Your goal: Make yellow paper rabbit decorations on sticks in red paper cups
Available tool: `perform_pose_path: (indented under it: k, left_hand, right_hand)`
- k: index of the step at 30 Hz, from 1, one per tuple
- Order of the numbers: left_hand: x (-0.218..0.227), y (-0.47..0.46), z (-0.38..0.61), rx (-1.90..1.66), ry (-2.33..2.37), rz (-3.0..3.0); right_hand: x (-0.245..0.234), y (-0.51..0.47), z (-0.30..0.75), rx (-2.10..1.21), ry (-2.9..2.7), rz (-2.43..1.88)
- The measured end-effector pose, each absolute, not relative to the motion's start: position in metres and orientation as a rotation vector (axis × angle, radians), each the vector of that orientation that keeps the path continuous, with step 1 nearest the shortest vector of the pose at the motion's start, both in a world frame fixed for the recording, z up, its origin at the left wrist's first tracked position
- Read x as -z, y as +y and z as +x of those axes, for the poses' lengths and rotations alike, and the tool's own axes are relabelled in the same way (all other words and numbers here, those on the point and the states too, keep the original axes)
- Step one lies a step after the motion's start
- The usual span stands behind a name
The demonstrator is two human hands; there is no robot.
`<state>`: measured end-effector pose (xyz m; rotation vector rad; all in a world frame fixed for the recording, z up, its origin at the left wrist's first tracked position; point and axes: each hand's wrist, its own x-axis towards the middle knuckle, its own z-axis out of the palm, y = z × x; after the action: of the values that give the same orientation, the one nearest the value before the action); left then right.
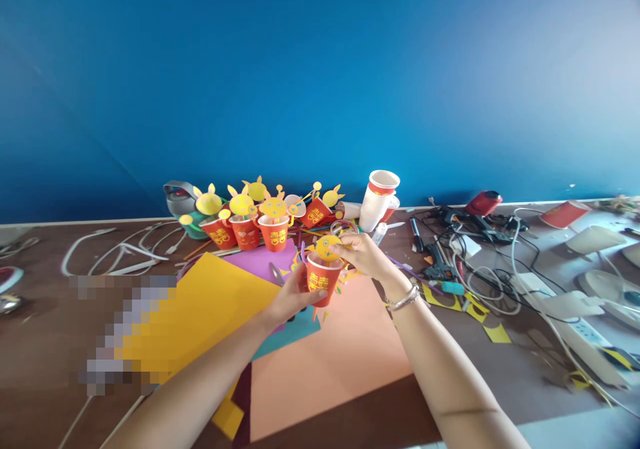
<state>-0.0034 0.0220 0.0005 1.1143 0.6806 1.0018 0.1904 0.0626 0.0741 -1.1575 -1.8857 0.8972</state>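
Note:
My left hand (293, 297) is wrapped round a red paper cup (324, 282) with gold lettering, held upright above the coloured sheets. A round yellow paper face (327, 248) with drawn features stands at the cup's rim. My right hand (364, 254), with a bracelet at the wrist, pinches the edge of that face between thumb and fingers. How the face joins the cup is hidden. Behind, several finished-looking red cups with yellow eared paper heads, such as one cup (275, 234), line the wall.
Orange-yellow paper (215, 309), a peach sheet (340, 362) and a purple sheet (255, 261) overlap on the table. A stack of white cups (377, 202) rises behind. To the right lie a glue gun (440, 262), tangled cables, paper scraps and a power strip (580, 335).

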Motion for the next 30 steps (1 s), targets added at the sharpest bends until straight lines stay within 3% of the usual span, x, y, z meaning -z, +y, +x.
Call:
perform_pose_path:
  k: [25, 30]
  left_hand:
    - [0.000, 0.022, -0.005, -0.832, 0.569, 1.136]
    - [0.000, 0.022, -0.005, -0.917, 0.570, 1.093]
  right_hand:
    - [-0.080, 0.062, 0.204, -1.068, -1.986, -1.136]
    - [-0.076, 0.062, 0.200, -1.360, -1.827, -1.107]
